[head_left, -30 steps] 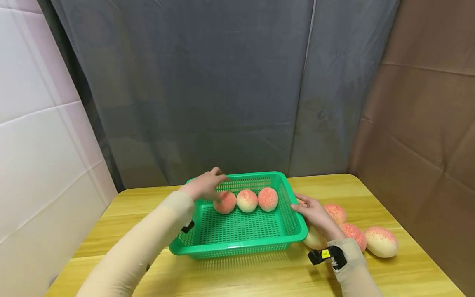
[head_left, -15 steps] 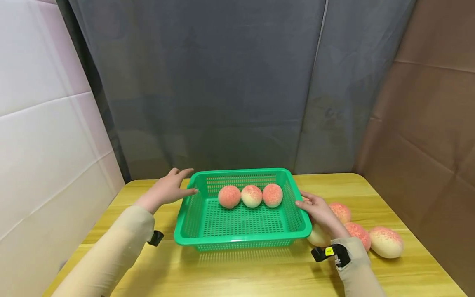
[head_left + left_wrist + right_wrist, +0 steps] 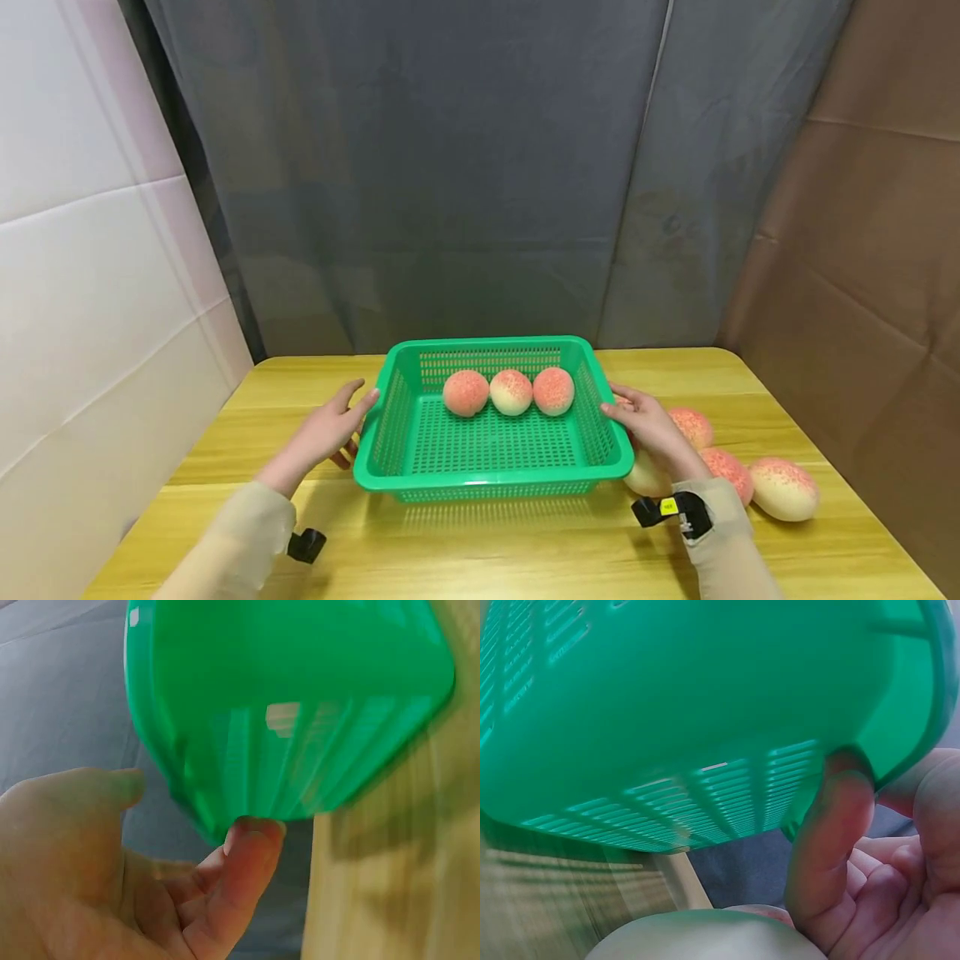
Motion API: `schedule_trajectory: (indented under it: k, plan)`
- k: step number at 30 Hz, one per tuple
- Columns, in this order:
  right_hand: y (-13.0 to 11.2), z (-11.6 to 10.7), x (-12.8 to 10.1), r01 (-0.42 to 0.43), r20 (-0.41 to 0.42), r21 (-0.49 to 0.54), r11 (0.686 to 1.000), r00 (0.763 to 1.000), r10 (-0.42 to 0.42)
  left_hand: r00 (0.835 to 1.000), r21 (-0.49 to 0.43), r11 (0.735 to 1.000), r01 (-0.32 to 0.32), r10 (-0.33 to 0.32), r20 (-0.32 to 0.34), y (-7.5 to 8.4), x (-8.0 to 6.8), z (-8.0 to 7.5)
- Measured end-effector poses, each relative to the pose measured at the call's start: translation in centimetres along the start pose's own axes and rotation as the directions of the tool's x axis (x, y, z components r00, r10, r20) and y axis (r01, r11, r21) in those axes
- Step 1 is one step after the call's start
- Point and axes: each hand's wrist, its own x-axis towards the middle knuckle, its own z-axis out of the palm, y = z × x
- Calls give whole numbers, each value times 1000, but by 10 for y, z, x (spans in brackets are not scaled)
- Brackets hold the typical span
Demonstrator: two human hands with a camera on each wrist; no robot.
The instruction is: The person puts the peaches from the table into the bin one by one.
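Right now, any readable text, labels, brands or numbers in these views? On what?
None can be read.
Yellow tag on the right wrist strap: dark marks, too small to read.
Green basket, peaches, table: no print visible.
Both wrist views: only blurred basket plastic and fingers, no text.

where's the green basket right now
In the head view the green basket sits at the middle of the yellow table, between the left hand at its left rim and the right hand on its right rim, with three peaches along its far wall.
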Motion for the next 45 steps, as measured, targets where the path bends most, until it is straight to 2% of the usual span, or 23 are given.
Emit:
schedule_trajectory:
  k: [5, 10, 14, 18, 24, 31, 33, 40, 45]
  plan:
    - [-1, -2, -2, 7, -13, -1, 1000, 1000, -7, 1000, -148, 989, 27, -27, 6, 2, -6, 13]
    - [0, -2, -3, 3, -17, -12, 1000, 1000, -4, 998, -308, 950, 59, -56, 19, 2, -8, 22]
    - [1, 0, -3, -6, -16, -10, 1000, 1000, 5, 997, -371, 926, 67, -73, -3, -2, -8, 29]
    - [2, 3, -4, -5, -13, -7, 1000, 1000, 5, 998, -395, 918, 33, -50, -32, -6, -8, 35]
    - [2, 5, -2, -7, -20, -20, 1000, 1000, 7, 998, -455, 890, -11, -16, -56, -8, -6, 37]
    - [0, 5, 1, 13, -29, -37, 999, 999, -14, 998, -452, 891, -40, 13, -63, -7, -2, 31]
    - [0, 4, 1, 18, -26, -39, 999, 999, -19, 998, -464, 884, -50, 22, -64, -7, 0, 31]
    - [2, 1, -1, 22, -22, -83, 996, 999, -24, 997, -516, 855, -50, 10, -80, -10, -4, 38]
    - [2, -5, 1, 19, 13, -105, 994, 1000, -18, 996, -482, 873, -74, 40, -80, -11, -6, 41]
